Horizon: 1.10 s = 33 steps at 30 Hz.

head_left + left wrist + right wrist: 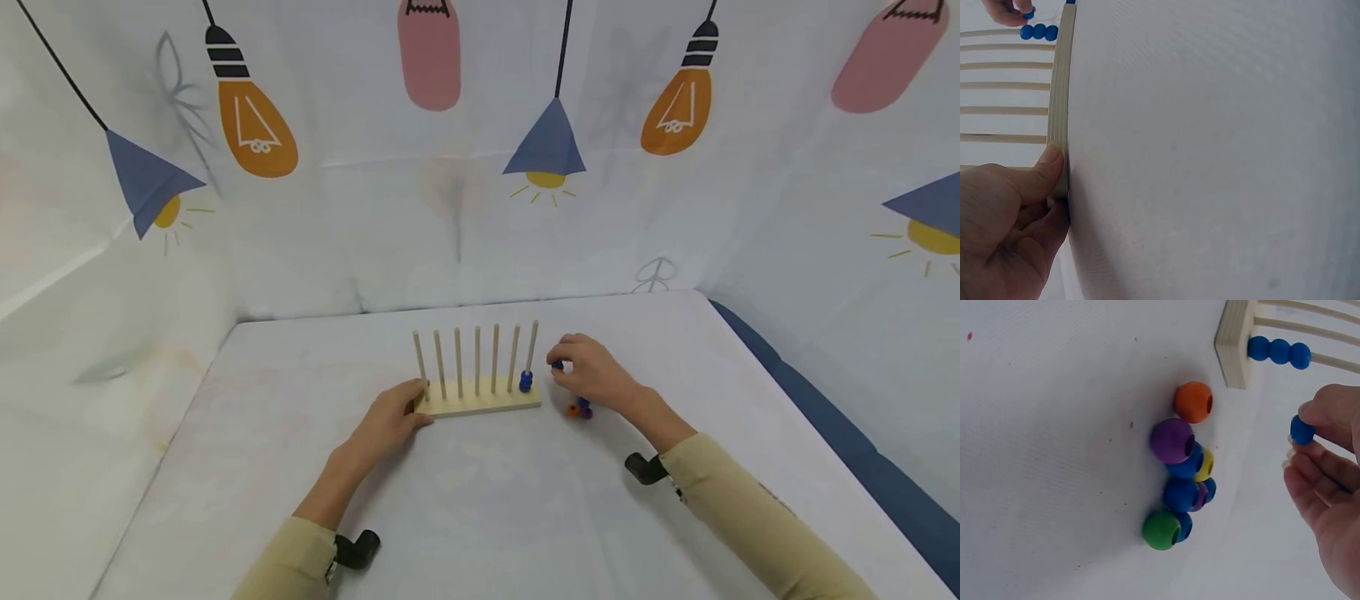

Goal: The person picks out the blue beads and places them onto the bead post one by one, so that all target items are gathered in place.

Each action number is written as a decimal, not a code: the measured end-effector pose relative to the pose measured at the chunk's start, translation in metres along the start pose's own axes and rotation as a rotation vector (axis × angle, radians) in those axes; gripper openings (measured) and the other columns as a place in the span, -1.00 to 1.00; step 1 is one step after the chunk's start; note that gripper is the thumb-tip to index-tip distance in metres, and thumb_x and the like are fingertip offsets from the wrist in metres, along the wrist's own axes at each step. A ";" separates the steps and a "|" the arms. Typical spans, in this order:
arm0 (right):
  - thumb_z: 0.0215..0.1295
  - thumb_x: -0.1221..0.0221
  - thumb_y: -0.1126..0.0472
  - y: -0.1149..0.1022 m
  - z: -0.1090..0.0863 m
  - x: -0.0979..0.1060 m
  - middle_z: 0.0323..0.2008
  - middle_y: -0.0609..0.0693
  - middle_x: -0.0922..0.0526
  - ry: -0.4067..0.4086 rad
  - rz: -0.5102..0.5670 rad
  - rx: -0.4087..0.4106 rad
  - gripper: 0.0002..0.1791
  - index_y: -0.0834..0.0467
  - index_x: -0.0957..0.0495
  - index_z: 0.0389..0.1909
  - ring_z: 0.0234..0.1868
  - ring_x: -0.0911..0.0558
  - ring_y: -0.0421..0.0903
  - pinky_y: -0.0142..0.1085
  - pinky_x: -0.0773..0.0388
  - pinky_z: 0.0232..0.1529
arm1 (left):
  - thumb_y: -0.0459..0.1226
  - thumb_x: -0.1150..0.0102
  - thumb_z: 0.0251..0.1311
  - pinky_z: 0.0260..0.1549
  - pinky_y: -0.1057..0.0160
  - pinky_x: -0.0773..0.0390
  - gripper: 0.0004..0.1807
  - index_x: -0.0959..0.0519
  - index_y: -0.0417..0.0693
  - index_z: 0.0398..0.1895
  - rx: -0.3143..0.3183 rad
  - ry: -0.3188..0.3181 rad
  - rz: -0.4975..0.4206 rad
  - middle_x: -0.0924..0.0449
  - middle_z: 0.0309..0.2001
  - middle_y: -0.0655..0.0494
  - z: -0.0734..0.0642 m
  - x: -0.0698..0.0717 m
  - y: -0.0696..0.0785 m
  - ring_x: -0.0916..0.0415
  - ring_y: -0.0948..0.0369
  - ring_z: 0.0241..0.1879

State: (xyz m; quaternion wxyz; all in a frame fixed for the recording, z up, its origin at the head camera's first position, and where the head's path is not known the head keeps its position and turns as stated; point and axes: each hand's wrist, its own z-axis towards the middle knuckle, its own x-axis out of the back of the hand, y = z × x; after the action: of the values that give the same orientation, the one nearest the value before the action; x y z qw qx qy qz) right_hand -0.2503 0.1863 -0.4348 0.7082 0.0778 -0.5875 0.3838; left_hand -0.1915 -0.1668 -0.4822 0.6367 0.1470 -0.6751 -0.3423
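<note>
A wooden base with several upright pegs, a bead rack (480, 406), stands on the white table. Three blue beads (1280, 351) are stacked at the foot of its rightmost peg. My left hand (392, 410) grips the rack's left end, thumb along the front edge in the left wrist view (1016, 212). Between thumb and fingertip my right hand (592, 371) pinches one blue bead (1302, 430), just right of the rightmost peg. Below that hand lies a loose cluster of beads: orange (1193, 402), purple (1171, 440), green (1161, 530), yellow and several blue ones.
The white tabletop (495, 500) runs back to a white cloth wall (337, 225) printed with lamps and bulbs. Dark blue padding (825, 417) borders the table's right side. A black wrist device (358, 550) sits at each cuff.
</note>
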 end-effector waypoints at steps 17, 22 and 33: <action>0.18 -0.31 0.39 -0.022 0.004 0.029 -0.21 0.01 -0.67 0.160 0.116 -0.016 -0.82 0.15 -0.72 -0.20 -0.16 -0.60 -0.04 -0.16 -0.59 -0.15 | -0.29 -0.37 0.16 0.02 0.05 -0.54 -0.43 -0.48 -0.17 0.26 -0.020 0.022 0.014 -0.60 0.13 -0.05 0.000 -0.001 0.001 -0.51 0.13 0.00; 0.20 -0.31 0.36 -0.028 0.005 0.035 -0.19 0.00 -0.67 0.176 0.134 0.010 -0.82 0.14 -0.71 -0.18 -0.17 -0.59 -0.08 -0.18 -0.59 -0.15 | -0.29 -0.36 0.18 0.11 0.01 -0.53 -0.42 -0.46 -0.17 0.29 -0.003 0.007 0.017 -0.57 0.19 -0.07 -0.001 -0.001 0.001 -0.51 0.11 0.10; 0.19 -0.34 0.36 -0.034 0.015 0.046 -0.20 -0.02 -0.69 0.239 0.153 0.060 -0.82 0.13 -0.71 -0.18 -0.16 -0.62 -0.01 -0.19 -0.59 -0.13 | -0.28 -0.34 0.19 0.07 0.03 -0.52 -0.38 -0.43 -0.19 0.33 -0.012 0.001 0.023 -0.54 0.21 -0.10 0.000 -0.002 -0.001 -0.49 0.11 0.06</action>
State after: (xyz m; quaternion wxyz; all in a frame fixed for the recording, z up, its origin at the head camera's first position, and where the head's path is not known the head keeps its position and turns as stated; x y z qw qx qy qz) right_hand -0.2392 0.1753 -0.3775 0.7390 0.0077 -0.4915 0.4607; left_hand -0.1916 -0.1664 -0.4844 0.6420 0.1355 -0.6743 -0.3387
